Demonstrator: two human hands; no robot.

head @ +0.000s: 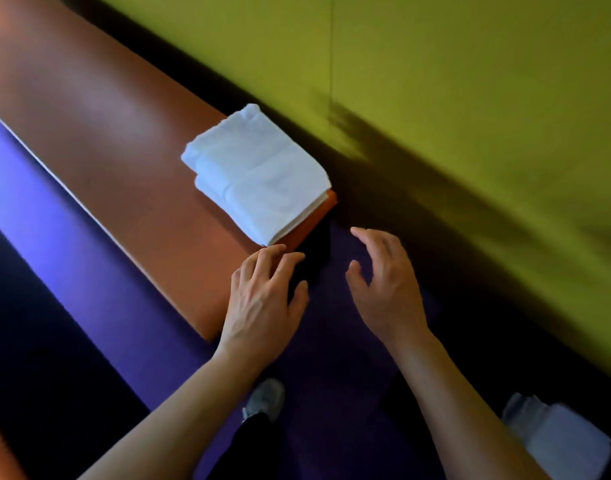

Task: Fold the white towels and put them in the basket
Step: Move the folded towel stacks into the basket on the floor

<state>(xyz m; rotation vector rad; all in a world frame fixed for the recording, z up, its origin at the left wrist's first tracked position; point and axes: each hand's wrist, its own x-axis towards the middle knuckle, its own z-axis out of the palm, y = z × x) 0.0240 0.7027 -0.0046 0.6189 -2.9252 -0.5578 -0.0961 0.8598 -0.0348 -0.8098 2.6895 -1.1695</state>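
A folded white towel (259, 174) lies in a neat rectangle on the near end of a long brown bench (99, 133). Just below it, my left hand (262, 299) hovers at the bench's corner with fingers spread and nothing in it. My right hand (387, 282) is beside it over the purple floor, fingers curled apart and holding nothing. Another stack of white towels (556, 438) shows at the bottom right edge, blurred. No basket is in view.
A yellow-green wall (470, 81) runs along the far side of the bench, with a dark gap at its foot. Purple floor (72, 271) lies on the near side. My shoe (266, 400) and dark trouser leg are below my hands.
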